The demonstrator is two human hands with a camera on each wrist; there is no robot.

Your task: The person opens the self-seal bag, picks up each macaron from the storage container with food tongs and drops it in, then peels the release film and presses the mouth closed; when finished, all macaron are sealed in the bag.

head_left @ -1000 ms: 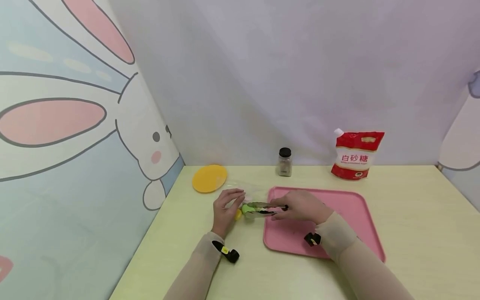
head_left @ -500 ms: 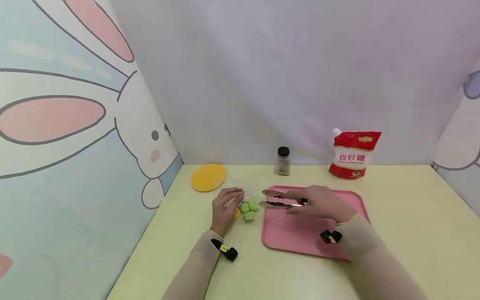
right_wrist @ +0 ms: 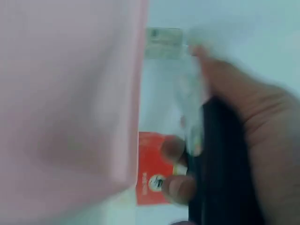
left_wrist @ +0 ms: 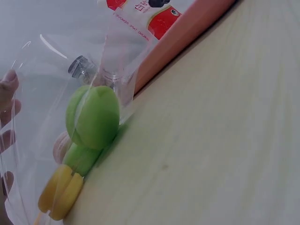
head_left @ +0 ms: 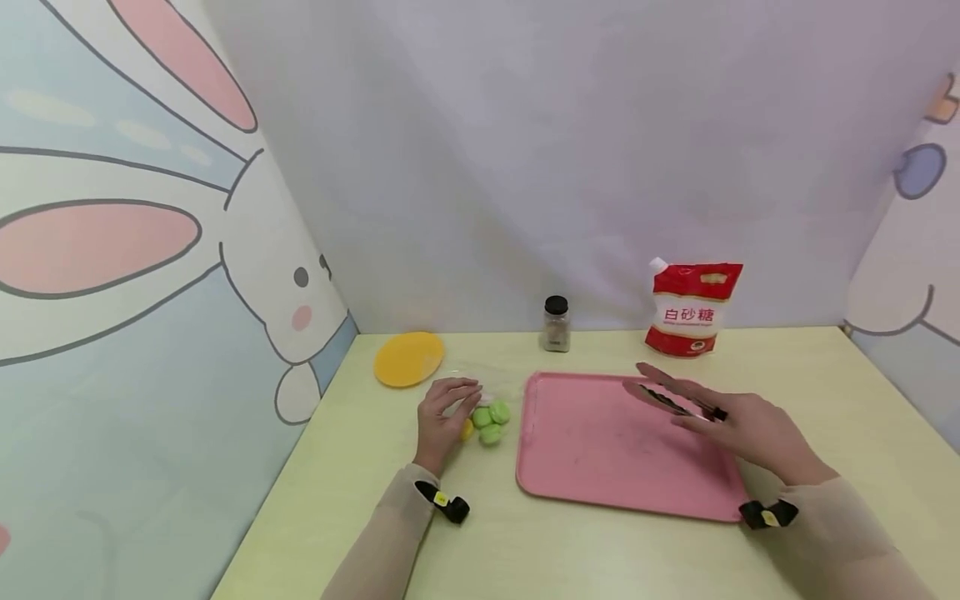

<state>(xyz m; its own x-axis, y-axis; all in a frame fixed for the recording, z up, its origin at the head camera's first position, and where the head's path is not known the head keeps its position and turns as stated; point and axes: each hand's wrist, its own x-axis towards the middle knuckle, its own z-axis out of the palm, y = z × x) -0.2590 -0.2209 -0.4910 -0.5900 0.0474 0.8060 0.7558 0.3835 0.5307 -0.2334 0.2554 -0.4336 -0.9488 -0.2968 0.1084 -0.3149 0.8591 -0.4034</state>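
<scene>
My left hand (head_left: 445, 421) holds a clear plastic bag (head_left: 487, 375) at its left side. In the bag lie several green macarons (head_left: 491, 417), a yellow macaron (left_wrist: 61, 192) and a pale pink macaron (left_wrist: 61, 146), partly hidden behind the green ones in the left wrist view. My right hand (head_left: 765, 433) grips metal tongs (head_left: 671, 392) above the right side of the pink tray (head_left: 600, 442). The tongs' two arms stand apart with nothing between their tips. In the blurred right wrist view, the black tong handle (right_wrist: 225, 164) lies in the palm.
At the back left lies a yellow plate (head_left: 408, 360), near the bag. A small black-lidded jar (head_left: 556, 325) stands behind the tray. The red and white sugar pouch (head_left: 692, 312) stands at the back right. A wall borders the table behind and to the left.
My right hand has drawn the tongs away from the green macarons, across the tray to the right. The macarons stay in the bag, and my left hand keeps its place.
</scene>
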